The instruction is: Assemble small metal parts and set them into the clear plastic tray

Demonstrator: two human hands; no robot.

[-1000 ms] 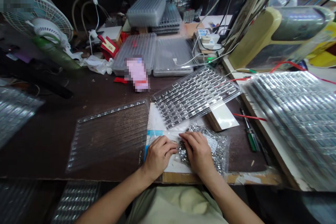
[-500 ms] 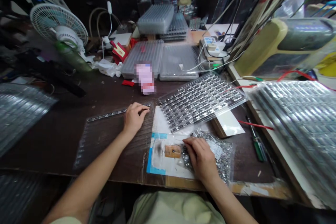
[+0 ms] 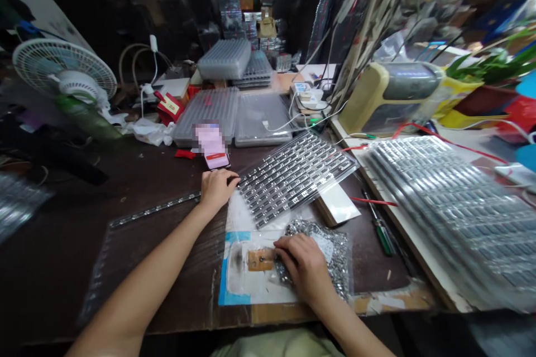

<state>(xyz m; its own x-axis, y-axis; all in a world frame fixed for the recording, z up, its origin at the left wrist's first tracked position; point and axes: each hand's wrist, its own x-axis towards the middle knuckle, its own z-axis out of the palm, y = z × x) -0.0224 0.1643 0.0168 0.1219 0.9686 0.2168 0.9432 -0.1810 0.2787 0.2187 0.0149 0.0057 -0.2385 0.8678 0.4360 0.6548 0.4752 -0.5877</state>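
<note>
My left hand (image 3: 216, 191) is closed in a pinch at the left corner of a clear plastic tray (image 3: 293, 178) filled with rows of small dark-and-silver metal parts. What its fingertips hold is too small to make out. Under that forearm lies a second clear tray (image 3: 138, 256), with one row of parts (image 3: 154, 208) along its far edge. My right hand (image 3: 305, 262) rests over a clear bag of small shiny metal pieces (image 3: 337, 268), thumb and fingers together. Whatever they pinch is hidden. Beside them sits a small orange-brown block (image 3: 260, 260) on a white-and-blue sheet (image 3: 234, 293).
A phone (image 3: 213, 146) lies beyond my left hand. A white box (image 3: 340, 205) props the filled tray. Right of it are a green-handled screwdriver (image 3: 383, 234) and stacked filled trays (image 3: 444, 206). Clear plastic cases (image 3: 207, 114) and a fan (image 3: 67, 72) stand behind.
My left hand has shifted right, from the end of the row in the lower tray to the filled tray's corner. My right hand stays by the bag. The camera view has turned right and up.
</note>
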